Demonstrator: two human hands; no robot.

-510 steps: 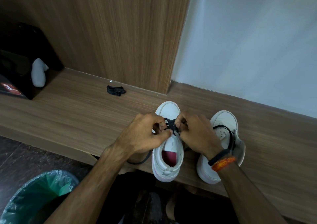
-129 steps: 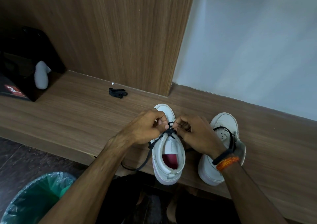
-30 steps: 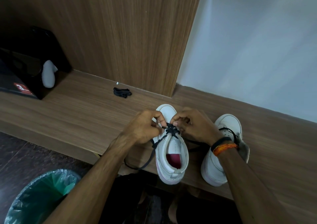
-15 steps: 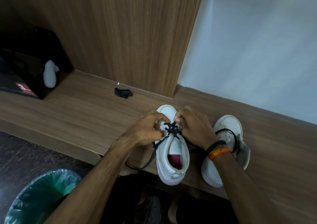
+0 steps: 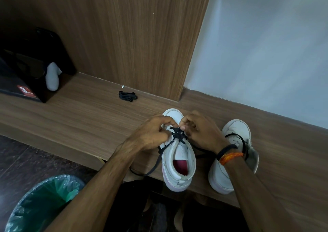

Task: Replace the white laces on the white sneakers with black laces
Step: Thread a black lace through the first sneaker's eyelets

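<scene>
risk: black lace could be pulled uneven or slip an eyelet | cause: loose tail hanging at 7 o'clock of left sneaker | left hand, right hand: fingers curled, lace pinched by both at 12 o'clock

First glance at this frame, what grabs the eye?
Both hands, left hand and right hand, meet over the left sneaker on the wooden ledge, pinching its black lace. The second sneaker stands just right of it. A small black bundle lies further back by the wood panel, and a green-lined bin sits at lower left.
</scene>
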